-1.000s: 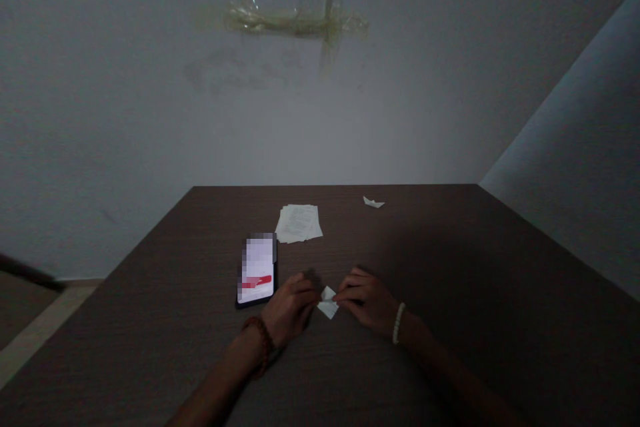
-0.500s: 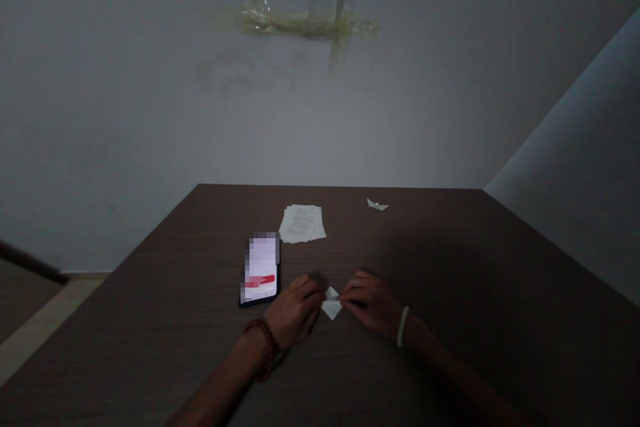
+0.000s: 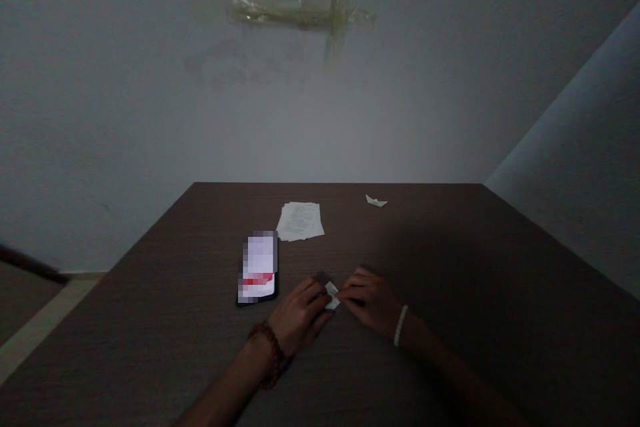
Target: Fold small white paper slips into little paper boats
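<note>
A small folded piece of white paper [image 3: 331, 295] lies on the dark wooden table [image 3: 450, 267], pinched between both hands. My left hand [image 3: 300, 315], with a brown bead bracelet on the wrist, closes its fingers on the paper's left side and covers part of it. My right hand [image 3: 367, 299], with a white bead bracelet, pinches the paper's right side with fingers curled. The two hands almost touch over the paper.
A lit phone [image 3: 259, 267] lies just left of my left hand. Behind it sits a small stack of white paper sheets [image 3: 301, 221]. A tiny folded paper boat [image 3: 376, 200] rests near the table's far edge. A grey wall with old tape marks stands behind.
My hands have drawn closer together. The left hand now covers more of the paper, so less of it shows than before.
</note>
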`<control>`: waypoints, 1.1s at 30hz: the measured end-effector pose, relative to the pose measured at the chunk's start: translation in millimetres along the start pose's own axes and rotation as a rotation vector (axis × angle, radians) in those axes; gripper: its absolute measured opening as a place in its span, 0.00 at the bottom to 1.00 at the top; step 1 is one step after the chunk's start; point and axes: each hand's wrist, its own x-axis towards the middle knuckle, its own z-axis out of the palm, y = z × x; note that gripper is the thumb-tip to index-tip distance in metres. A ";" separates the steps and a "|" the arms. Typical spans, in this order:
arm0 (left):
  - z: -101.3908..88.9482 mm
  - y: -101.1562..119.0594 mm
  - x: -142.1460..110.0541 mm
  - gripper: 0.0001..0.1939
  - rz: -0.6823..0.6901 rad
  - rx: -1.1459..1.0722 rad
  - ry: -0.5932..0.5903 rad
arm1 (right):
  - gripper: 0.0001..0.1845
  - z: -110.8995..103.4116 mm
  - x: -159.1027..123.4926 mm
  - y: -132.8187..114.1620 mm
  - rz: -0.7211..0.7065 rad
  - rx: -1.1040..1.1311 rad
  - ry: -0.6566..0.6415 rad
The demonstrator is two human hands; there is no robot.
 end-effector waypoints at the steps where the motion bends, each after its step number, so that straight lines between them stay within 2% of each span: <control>1: 0.0 0.3 0.0 0.07 0.003 0.005 -0.007 | 0.08 -0.7 0.2 -0.2 -0.006 0.001 -0.002; 10: -2.4 3.9 -1.8 0.05 0.020 -0.027 -0.072 | 0.09 -1.9 -3.8 3.9 -0.023 0.020 -0.051; 16: -1.8 5.4 -1.3 0.08 -0.041 -0.098 -0.066 | 0.13 -4.1 -2.1 0.9 -0.051 0.029 -0.059; 21: 1.0 -4.3 -3.5 0.13 -0.141 -0.181 -0.008 | 0.11 -0.8 -3.4 1.7 -0.023 0.009 -0.051; 24: -2.4 -10.6 -3.1 0.10 -0.169 -0.202 0.035 | 0.10 -1.2 -2.8 0.4 -0.007 0.001 -0.052; 27: -5.6 -13.8 -1.9 0.07 -0.166 -0.194 0.031 | 0.08 -3.4 -1.3 -2.2 0.011 -0.019 -0.040; 33: -4.3 -17.1 -2.0 0.09 -0.079 -0.155 0.026 | 0.06 -4.6 -1.5 -3.9 0.025 -0.073 -0.027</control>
